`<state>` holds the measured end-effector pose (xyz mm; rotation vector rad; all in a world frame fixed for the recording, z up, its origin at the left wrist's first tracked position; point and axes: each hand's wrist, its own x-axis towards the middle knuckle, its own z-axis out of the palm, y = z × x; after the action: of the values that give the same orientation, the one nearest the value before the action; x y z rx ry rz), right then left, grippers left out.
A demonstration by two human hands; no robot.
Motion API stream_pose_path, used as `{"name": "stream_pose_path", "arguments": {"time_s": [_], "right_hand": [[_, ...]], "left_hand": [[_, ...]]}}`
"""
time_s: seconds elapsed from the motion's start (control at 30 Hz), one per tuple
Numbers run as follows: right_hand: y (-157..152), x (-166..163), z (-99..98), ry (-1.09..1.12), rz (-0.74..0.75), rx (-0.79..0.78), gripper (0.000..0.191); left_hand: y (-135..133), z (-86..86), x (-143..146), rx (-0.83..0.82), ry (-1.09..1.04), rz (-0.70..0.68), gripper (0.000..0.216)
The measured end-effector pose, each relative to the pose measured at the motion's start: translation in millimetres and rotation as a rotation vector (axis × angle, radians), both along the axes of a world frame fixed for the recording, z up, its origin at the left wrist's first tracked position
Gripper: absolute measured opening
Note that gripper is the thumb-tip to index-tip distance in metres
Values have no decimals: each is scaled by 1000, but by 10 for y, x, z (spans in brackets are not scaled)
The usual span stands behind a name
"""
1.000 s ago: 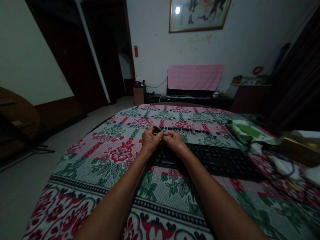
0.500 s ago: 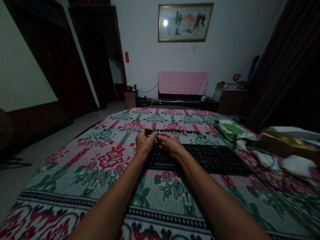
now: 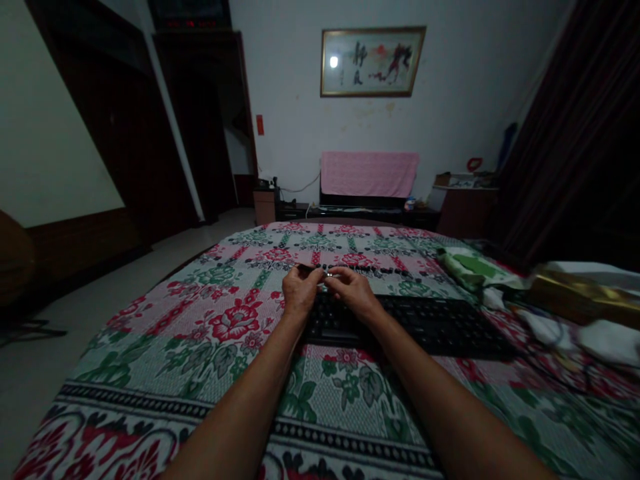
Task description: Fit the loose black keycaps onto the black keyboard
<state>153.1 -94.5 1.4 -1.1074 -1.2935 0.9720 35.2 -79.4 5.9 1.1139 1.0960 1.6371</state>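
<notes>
Both my hands meet above the left end of a black keyboard (image 3: 430,323) that lies on a bed with a floral cover (image 3: 200,347). My left hand (image 3: 299,292) is closed in a pinch on a small dark flat thing (image 3: 309,269) whose tip sticks out to the left. My right hand (image 3: 353,288) is also pinched, fingertips touching the same small thing where a pale glint shows. What the thing is I cannot make out in the dim light.
A green and white cloth bundle (image 3: 470,267) lies right of the keyboard, with a gold-coloured box (image 3: 575,293) and white items (image 3: 595,337) further right. Beyond the bed stand a low cabinet with a pink cloth (image 3: 369,173), a framed picture (image 3: 373,61) and dark doors at the left.
The head camera shifted, first tilting up, then slightly down. My hands stayed together over the keyboard's left end, still pinching the small thing, with only small finger movements.
</notes>
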Motion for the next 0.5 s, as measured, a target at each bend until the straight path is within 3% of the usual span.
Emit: {"name": "stream_pose_path", "arguments": {"time_s": [0.17, 0.33, 0.5], "right_hand": [[36, 45, -55, -186, 0, 128, 30], [55, 12, -107, -227, 6, 70, 29], [80, -1, -88, -216, -58, 6, 27]], "left_hand": [[-16, 33, 1, -50, -61, -30, 22], [3, 0, 6, -58, -81, -22, 25], [37, 15, -38, -45, -63, 80, 23]]}}
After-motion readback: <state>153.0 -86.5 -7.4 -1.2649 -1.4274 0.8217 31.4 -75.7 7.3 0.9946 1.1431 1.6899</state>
